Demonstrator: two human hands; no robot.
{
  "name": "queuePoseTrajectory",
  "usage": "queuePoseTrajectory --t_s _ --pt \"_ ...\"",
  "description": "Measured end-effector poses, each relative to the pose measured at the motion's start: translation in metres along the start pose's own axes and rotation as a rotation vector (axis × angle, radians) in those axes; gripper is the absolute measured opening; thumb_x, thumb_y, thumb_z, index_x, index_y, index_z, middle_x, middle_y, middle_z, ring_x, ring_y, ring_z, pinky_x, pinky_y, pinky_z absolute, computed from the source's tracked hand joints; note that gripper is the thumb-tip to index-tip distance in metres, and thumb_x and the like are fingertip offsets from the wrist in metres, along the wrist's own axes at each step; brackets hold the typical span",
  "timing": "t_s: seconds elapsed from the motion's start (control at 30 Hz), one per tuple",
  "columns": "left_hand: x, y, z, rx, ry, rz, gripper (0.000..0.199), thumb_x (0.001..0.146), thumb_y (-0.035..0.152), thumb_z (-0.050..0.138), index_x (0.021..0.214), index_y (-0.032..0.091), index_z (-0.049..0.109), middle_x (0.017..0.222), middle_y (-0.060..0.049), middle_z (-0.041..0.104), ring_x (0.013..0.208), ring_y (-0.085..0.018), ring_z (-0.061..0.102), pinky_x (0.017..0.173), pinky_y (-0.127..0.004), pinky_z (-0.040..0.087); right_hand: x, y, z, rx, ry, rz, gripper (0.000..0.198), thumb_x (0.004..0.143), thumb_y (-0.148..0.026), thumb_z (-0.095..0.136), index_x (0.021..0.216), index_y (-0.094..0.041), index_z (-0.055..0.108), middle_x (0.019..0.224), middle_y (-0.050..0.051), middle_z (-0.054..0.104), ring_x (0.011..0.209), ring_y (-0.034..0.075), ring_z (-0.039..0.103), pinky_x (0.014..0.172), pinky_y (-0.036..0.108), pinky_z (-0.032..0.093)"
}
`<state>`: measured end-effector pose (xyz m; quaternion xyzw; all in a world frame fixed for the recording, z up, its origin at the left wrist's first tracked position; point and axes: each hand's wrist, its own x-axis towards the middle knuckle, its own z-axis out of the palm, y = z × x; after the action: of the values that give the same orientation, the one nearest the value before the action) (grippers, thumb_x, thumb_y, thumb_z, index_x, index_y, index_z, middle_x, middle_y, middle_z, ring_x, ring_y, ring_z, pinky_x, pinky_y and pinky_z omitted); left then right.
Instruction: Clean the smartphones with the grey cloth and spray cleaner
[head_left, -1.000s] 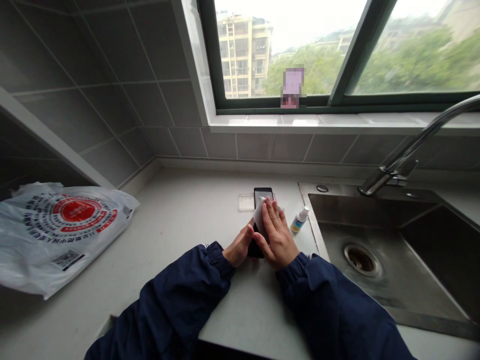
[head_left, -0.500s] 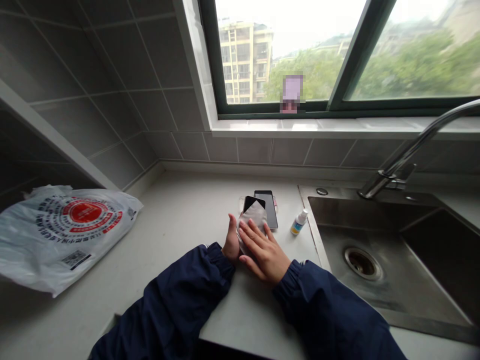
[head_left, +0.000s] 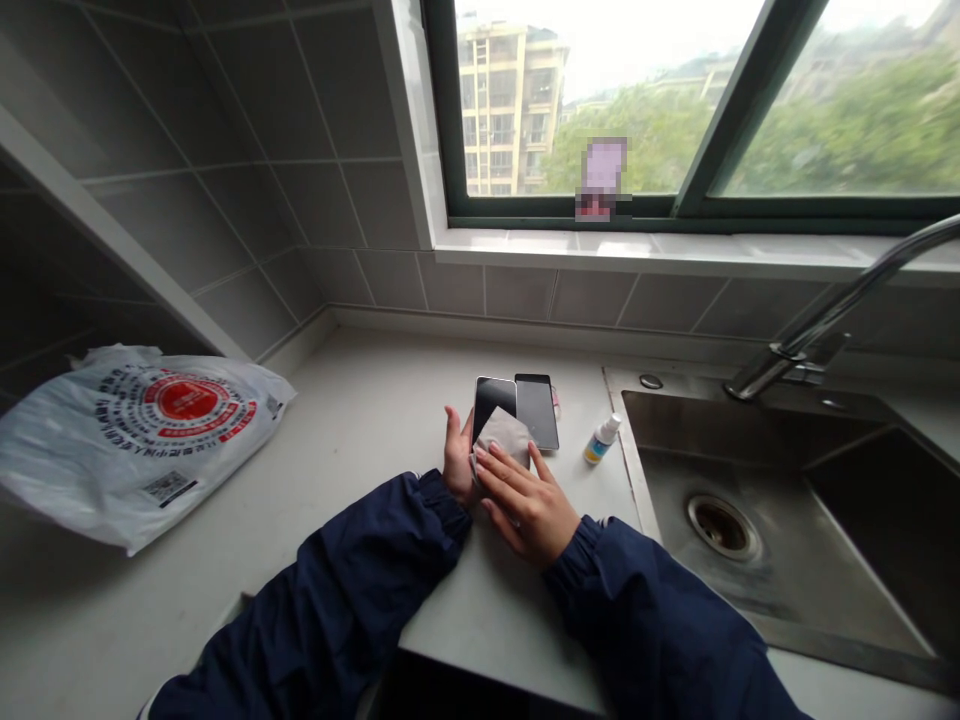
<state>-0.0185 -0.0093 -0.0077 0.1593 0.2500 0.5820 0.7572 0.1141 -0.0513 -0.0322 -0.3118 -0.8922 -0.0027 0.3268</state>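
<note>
My left hand (head_left: pixel 457 462) supports a smartphone (head_left: pixel 493 396) with a black screen and light rim, its thumb raised along the phone's left side. Over the lower part of that phone lies a pale grey wiping cloth (head_left: pixel 504 428). My right hand (head_left: pixel 531 503) presses the cloth down with its fingers laid across it, the thumb lower at the near edge. The phone's lower end is hidden by the cloth and fingers. A second dark phone (head_left: pixel 538 412) lies on the counter just beyond, and a small white spray bottle (head_left: pixel 602 440) stands to the right.
A white plastic bag (head_left: pixel 142 440) with red print lies on the counter (head_left: pixel 360 400) at the left. To the right are a steel sink (head_left: pixel 675 470) and a curved faucet (head_left: pixel 817 310). A window (head_left: pixel 600 100) rises behind a tiled wall.
More of the held phone's screen shows above the cloth, which sits lower on it. The whole view has shifted slightly. Both hands keep nearly the same pose.
</note>
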Motion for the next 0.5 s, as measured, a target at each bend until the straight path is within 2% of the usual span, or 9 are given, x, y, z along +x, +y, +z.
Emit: queuePoseTrajectory --t_s 0.17,0.3,0.4,0.5 --pt "0.001 0.000 -0.005 -0.004 -0.064 0.003 0.077 0.089 0.076 0.036 0.131 0.015 0.059 0.107 -0.014 0.073 0.099 -0.029 0.071 0.095 -0.044 0.053 0.000 0.001 -0.002 -0.029 -0.025 0.055 0.045 0.100 -0.025 0.046 0.145 -0.020 0.049 0.149 0.007 0.051 0.144 0.022 0.038 0.125 0.049 0.004" --pt "0.002 -0.003 -0.008 -0.021 -0.081 0.002 0.077 0.090 0.074 0.037 0.133 0.014 0.058 0.113 -0.016 0.072 0.109 -0.030 0.068 0.101 -0.046 0.050 -0.001 0.004 -0.001 -0.065 -0.034 0.106 0.048 0.102 -0.029 0.043 0.149 -0.020 0.043 0.152 0.008 0.045 0.146 0.023 0.035 0.124 0.052 -0.001" --pt "0.002 -0.006 -0.008 -0.015 -0.079 0.007 0.078 0.091 0.073 0.037 0.135 0.012 0.057 0.118 -0.017 0.070 0.117 -0.031 0.064 0.106 -0.046 0.045 -0.003 0.009 0.000 -0.107 -0.024 0.164 0.054 0.103 -0.031 0.042 0.155 -0.021 0.033 0.155 0.010 0.040 0.147 0.024 0.034 0.123 0.055 0.001" --pt "0.001 -0.009 -0.006 0.007 -0.132 -0.022 0.077 0.094 0.069 0.032 0.141 0.011 0.052 0.127 -0.018 0.066 0.125 -0.031 0.059 0.111 -0.045 0.041 -0.005 0.013 0.002 -0.140 -0.009 0.215 0.061 0.103 -0.034 0.040 0.159 -0.021 0.020 0.158 0.012 0.035 0.148 0.026 0.031 0.122 0.057 0.007"
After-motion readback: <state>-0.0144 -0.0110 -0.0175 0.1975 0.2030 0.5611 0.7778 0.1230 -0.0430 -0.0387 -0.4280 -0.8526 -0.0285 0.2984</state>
